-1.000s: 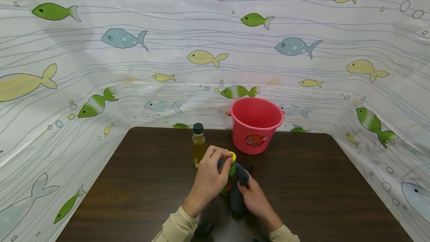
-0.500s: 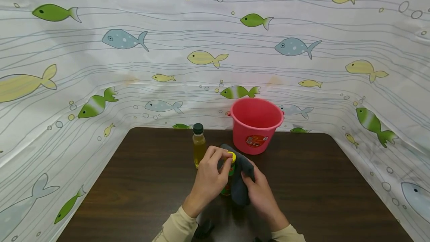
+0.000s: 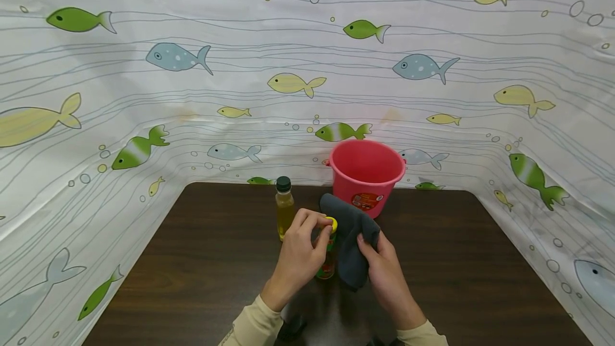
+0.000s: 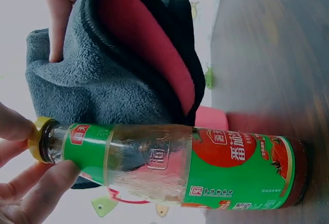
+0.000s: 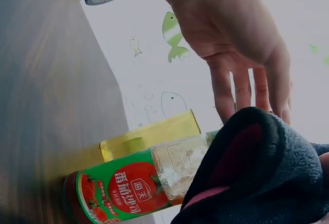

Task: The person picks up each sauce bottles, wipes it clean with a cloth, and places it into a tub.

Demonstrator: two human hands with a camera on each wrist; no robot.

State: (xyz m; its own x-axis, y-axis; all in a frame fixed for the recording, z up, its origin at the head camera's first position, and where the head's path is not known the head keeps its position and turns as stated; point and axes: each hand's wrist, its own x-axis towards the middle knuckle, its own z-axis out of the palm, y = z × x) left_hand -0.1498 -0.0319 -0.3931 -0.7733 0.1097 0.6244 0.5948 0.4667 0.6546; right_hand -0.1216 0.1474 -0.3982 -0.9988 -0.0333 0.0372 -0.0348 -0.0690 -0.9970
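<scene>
A glass ketchup bottle (image 4: pixel 154 165) with a yellow cap (image 4: pixel 37 139) and a green and red label stands upright on the dark table. My left hand (image 3: pixel 302 247) pinches it at the cap and neck from the left. In my right hand (image 3: pixel 386 276) is a folded dark grey cloth (image 3: pixel 353 239), gripped between thumb and fingers just right of the bottle. The left wrist view shows the cloth's pink underside (image 4: pixel 149 39) where it folds open. In the right wrist view the cloth (image 5: pixel 267 172) overlaps the bottle's upper part.
Behind my left hand stands a bottle of yellow oil (image 3: pixel 285 210) with a dark cap. A pink bucket (image 3: pixel 367 175) stands at the back of the table (image 3: pixel 456 260). A fish-patterned sheet (image 3: pixel 230 52) encloses the back and sides.
My right hand has moved right and slightly up with the cloth, drawing it away from the bottle, and more of the cloth shows. The left hand and bottle stay in place.
</scene>
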